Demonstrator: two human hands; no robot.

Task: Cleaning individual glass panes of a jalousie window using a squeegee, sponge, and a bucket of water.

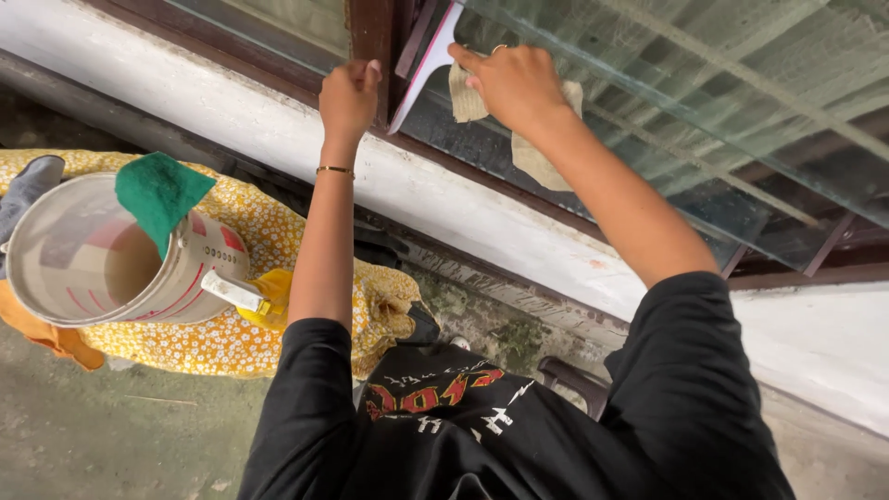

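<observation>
My left hand (348, 93) grips the dark wooden window frame (372, 37) at its upright bar, fingers closed on the wood. My right hand (515, 85) presses a beige cloth (528, 153) flat against the glass pane (704, 83), just right of the bar. The cloth hangs down below the hand. A white strip (428, 65) slants between the two hands.
A white bucket (93, 259) with a green scrub pad (159, 194) draped on its rim stands on a yellow flowered cloth (269, 231) at the left, with a yellow-handled tool (243, 296) beside it. A white sill (482, 222) runs below the window. Concrete floor lies below.
</observation>
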